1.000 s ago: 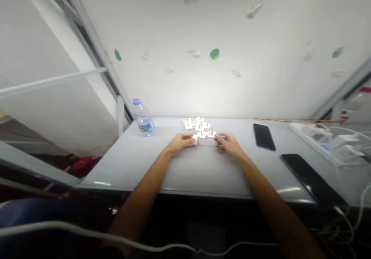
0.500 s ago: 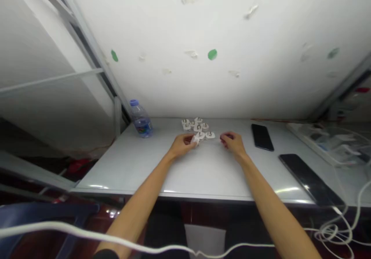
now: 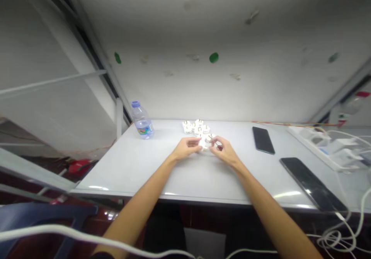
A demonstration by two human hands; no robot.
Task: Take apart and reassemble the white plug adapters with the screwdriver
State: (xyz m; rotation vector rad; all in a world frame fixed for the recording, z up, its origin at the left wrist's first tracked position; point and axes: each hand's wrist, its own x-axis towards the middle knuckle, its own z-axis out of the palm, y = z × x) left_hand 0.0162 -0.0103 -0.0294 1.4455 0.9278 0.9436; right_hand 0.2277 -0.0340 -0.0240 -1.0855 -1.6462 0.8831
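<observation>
My left hand is closed, its thumb and fingers pinching the left side of a small white plug part just above the table. From the other side my right hand closes its fingertips on a white plug with metal pins, right beside that part. Glare blurs where the two white pieces meet, so I cannot tell if they are joined. Just behind my hands lies a cluster of several white plugs, pins facing up.
A water bottle stands at the table's back left. To the right lie a black phone and a larger dark device with a white cable. Farther right is a white tray of chargers. Another white cable crosses in front.
My right hand has moved left to meet my left hand, and both are now at the white plug pieces. The view has darkened at the wall and brightened on the table.
</observation>
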